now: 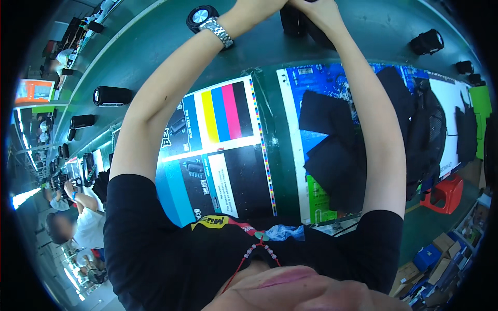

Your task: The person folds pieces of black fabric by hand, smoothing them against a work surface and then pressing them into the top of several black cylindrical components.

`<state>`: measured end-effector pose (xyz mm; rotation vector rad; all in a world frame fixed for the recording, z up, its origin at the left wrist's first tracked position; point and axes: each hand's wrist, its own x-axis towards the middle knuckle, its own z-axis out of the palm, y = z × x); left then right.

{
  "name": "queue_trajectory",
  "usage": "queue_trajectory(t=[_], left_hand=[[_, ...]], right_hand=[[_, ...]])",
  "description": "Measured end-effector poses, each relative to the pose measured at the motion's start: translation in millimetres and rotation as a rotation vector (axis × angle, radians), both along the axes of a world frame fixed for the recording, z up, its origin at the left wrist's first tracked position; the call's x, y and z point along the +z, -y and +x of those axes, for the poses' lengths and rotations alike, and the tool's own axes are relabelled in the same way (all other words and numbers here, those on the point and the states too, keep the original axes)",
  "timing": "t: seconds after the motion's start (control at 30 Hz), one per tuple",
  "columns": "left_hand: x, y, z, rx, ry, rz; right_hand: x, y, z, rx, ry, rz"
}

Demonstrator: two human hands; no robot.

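Observation:
Both my arms reach to the upper edge of the view, where the fingers are mostly cut off. My left hand [259, 7], with a metal-band watch on its wrist, is close beside my right hand [320, 11]. Just below the two hands is a black object [293, 22], its upper part hidden; whether either hand grips it cannot be made out. Next to my left wrist a black cylindrical speaker [201, 17] shows its round silver end.
The green bench [244, 49] carries printed sheets [218, 145] and, to the right, black fabric pieces [332, 155]. More speakers stand left [113, 96] and right [427, 42]. A red stool [445, 194] and boxes [426, 257] are at right; another person [88, 223] sits at left.

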<state>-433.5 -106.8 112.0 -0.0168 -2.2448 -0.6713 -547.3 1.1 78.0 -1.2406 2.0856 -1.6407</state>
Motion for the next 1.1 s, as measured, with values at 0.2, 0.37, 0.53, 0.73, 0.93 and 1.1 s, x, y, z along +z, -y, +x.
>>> queue_trajectory(t=[0.2,0.37,0.53,0.73,0.93,1.1], left_hand=[[-1.2,-10.6,2.1,-0.040,-0.117,0.077],[5.6,-30.5,-17.2,-0.026,-0.145,0.256],[-55.4,8.7,-61.4,-0.041,-0.302,1.444],[-82.6,-32.3,-81.9,-0.085,-0.411,1.483],[-131.7,-19.6,-99.2,-0.107,-0.504,1.348],[-136.5,-18.4,-116.5,0.143,-0.216,1.129]], right_hand=[[14.5,-36.2,-39.9,0.233,-0.144,0.356],[3.4,-77.7,-106.9,0.198,0.129,0.395],[-14.5,-1.5,-102.5,-0.102,0.256,-0.019],[-20.3,46.0,-61.6,0.016,0.898,-0.204],[-90.3,51.0,-77.6,0.054,0.815,-0.452],[-96.7,36.3,-106.4,-0.168,0.758,-0.443]])
